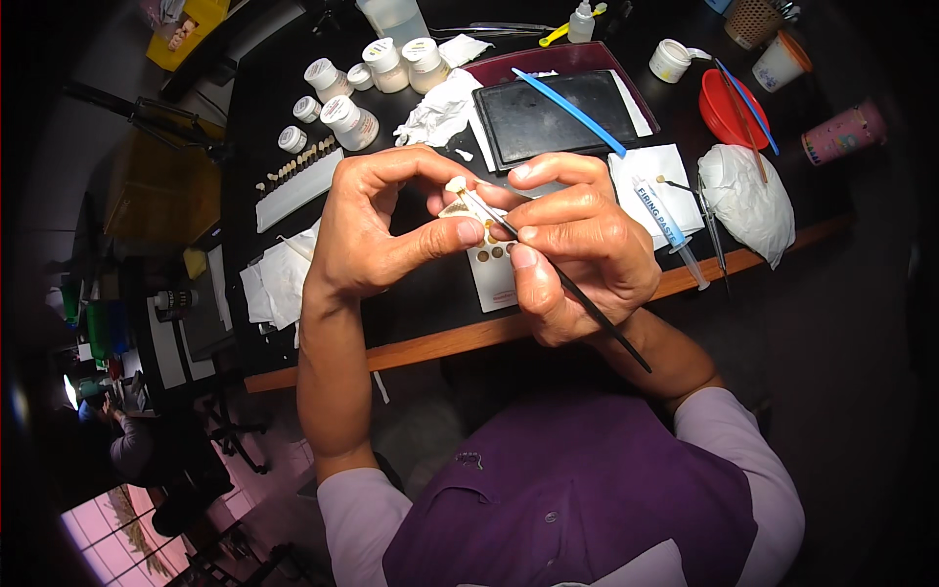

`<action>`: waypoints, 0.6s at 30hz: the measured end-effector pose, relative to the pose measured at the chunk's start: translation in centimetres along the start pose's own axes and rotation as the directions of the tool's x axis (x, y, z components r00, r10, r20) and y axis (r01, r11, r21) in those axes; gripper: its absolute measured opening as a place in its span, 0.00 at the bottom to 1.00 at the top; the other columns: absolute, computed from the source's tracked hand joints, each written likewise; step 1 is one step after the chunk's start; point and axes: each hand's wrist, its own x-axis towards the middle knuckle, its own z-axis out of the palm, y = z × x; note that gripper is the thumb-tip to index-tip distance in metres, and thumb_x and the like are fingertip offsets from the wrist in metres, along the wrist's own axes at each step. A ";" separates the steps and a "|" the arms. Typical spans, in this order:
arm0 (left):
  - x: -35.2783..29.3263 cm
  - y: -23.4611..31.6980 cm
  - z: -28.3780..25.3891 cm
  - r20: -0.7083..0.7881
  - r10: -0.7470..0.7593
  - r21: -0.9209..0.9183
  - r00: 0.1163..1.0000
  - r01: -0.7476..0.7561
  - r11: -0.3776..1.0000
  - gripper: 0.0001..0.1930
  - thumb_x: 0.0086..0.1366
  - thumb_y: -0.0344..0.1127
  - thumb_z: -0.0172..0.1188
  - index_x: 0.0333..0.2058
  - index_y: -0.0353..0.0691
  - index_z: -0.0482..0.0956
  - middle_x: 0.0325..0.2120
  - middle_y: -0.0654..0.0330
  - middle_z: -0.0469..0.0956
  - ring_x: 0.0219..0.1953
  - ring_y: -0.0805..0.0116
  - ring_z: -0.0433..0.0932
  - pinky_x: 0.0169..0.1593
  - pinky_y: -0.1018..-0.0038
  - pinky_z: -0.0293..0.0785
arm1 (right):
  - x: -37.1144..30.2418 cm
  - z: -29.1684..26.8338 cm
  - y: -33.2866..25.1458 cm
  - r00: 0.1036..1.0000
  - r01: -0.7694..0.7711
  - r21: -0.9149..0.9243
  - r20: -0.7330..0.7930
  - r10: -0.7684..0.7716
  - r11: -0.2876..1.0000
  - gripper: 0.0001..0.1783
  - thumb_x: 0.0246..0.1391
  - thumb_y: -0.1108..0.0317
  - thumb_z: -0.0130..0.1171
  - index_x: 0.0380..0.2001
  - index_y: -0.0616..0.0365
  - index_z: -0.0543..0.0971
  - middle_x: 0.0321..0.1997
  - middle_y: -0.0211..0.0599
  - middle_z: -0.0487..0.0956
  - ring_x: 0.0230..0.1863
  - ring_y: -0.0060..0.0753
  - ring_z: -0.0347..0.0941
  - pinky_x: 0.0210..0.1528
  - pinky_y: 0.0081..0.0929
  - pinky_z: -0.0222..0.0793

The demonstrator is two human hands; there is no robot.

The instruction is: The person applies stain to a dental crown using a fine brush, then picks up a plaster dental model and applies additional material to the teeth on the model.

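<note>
My left hand (pixel 362 225) is raised over the table's front part, its thumb and fingers closed around a small off-white, tooth-like piece (pixel 456 186). How the fingertips grip it is partly hidden. Close beside it, my right hand (pixel 597 245) pinches a thin brush (pixel 597 311) with a black handle, which slants down to the right. The brush's tip end reaches the small piece; whether it touches cannot be made out. Beneath both hands lies a white card (pixel 496 289) with several brownish round dots, partly covered by my fingers.
Several white jars (pixel 349 122) stand at the back left, near a row of tooth-shade samples (pixel 298 164). Behind my hands is a black flat case (pixel 558 117) with a blue stick (pixel 569 110). A syringe (pixel 665 225), red bowl (pixel 729 108) and crumpled white tissue (pixel 748 201) lie right.
</note>
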 end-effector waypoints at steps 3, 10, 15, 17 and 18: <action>0.0 0.0 0.1 0.003 0.005 0.000 1.000 -0.005 1.000 0.13 0.55 0.32 0.76 0.37 0.32 0.86 0.38 0.57 0.88 0.35 0.78 0.75 0.43 0.78 0.72 | 0.1 -0.1 0.1 0.999 0.030 -0.018 0.014 -0.029 0.999 0.11 0.43 0.83 0.63 0.33 0.62 0.78 0.32 0.40 0.83 0.46 0.48 0.81 0.51 0.40 0.77; 0.0 -0.2 0.0 -0.008 0.009 0.004 1.000 -0.009 1.000 0.14 0.55 0.32 0.77 0.38 0.33 0.87 0.36 0.58 0.87 0.35 0.78 0.75 0.42 0.78 0.71 | 0.1 -0.1 0.0 1.000 0.010 0.011 0.020 -0.011 1.000 0.10 0.43 0.83 0.62 0.32 0.63 0.77 0.31 0.41 0.82 0.46 0.49 0.80 0.50 0.39 0.78; -0.1 -0.4 -0.1 0.005 0.019 0.046 1.000 -0.019 0.999 0.16 0.53 0.32 0.78 0.39 0.33 0.86 0.34 0.59 0.84 0.35 0.76 0.75 0.42 0.78 0.72 | -0.2 -0.4 0.1 0.999 -0.006 0.086 0.038 0.003 0.996 0.10 0.46 0.84 0.58 0.34 0.65 0.75 0.31 0.43 0.80 0.49 0.49 0.76 0.51 0.43 0.81; -0.1 -0.5 -0.2 0.007 0.025 0.053 1.000 -0.025 0.998 0.16 0.52 0.32 0.78 0.39 0.33 0.86 0.34 0.59 0.84 0.35 0.76 0.76 0.42 0.77 0.72 | -0.4 -0.6 0.4 0.998 -0.010 0.111 0.067 0.003 0.994 0.10 0.48 0.84 0.55 0.36 0.66 0.74 0.32 0.46 0.79 0.52 0.49 0.73 0.53 0.48 0.83; -0.2 -0.5 -0.2 0.008 0.027 0.052 1.000 -0.027 0.998 0.16 0.52 0.32 0.78 0.39 0.33 0.86 0.35 0.59 0.84 0.35 0.76 0.76 0.42 0.77 0.72 | -0.4 -0.6 0.4 0.998 -0.015 0.110 0.067 0.007 0.994 0.10 0.48 0.84 0.55 0.36 0.66 0.74 0.32 0.46 0.79 0.52 0.49 0.73 0.53 0.48 0.82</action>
